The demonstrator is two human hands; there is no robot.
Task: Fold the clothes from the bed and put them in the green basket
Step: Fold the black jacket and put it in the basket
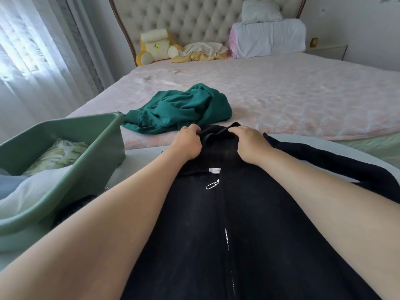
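Left hand (187, 142) and right hand (249, 144) pinch the jacket (249, 213) collar with curled fingers; the jacket's length runs back toward the person, basket (101, 163) nearer the left hand

The jacket (216, 224) is black cloth, matt and slightly fuzzy, with a shiny metal zip pull (212, 185) and a small white cloth label (214, 170). The basket (106, 148) is smooth green plastic with a dull sheen. The green top (179, 109) is thin, smooth cloth that catches the light softly along its creases. The bed (281, 94) has a pink quilted cover, faintly glossy. The headboard (184, 18) is buttoned cream upholstery, matt, and the curtain (32, 50) is sheer cloth.
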